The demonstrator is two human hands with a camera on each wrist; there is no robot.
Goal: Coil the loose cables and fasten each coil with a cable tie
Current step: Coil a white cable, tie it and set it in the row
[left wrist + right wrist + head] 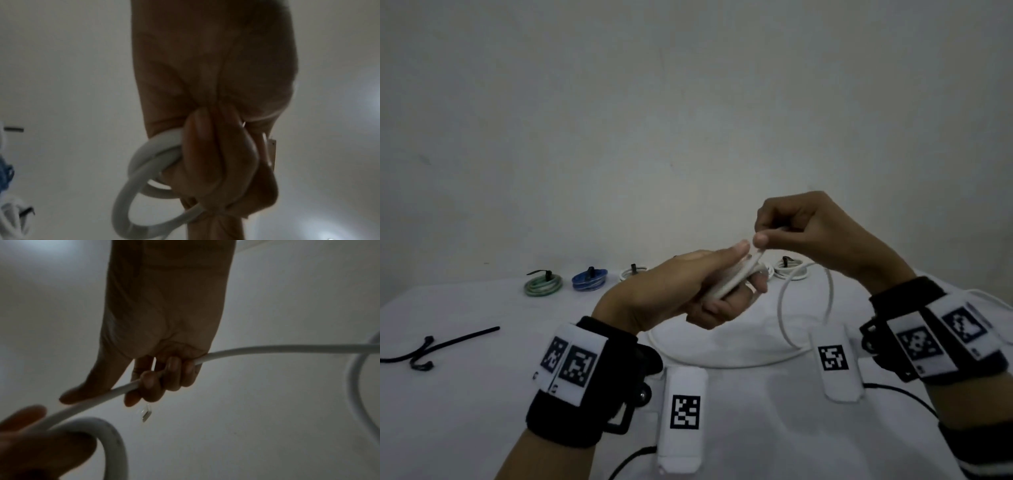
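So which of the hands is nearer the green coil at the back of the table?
Left. The left hand is raised just right of the green coil, gripping the white cable; the right hand is farther right, beyond it.

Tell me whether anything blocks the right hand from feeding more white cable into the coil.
Nothing visible does. The right hand grips the white cable right beside the left hand, which holds the coil.

Your worktop (482,394) wears a white cloth. A plain pale wall (688,102) stands behind it. Black wristbands (571,425) carry square-patterned marker tags (685,411).
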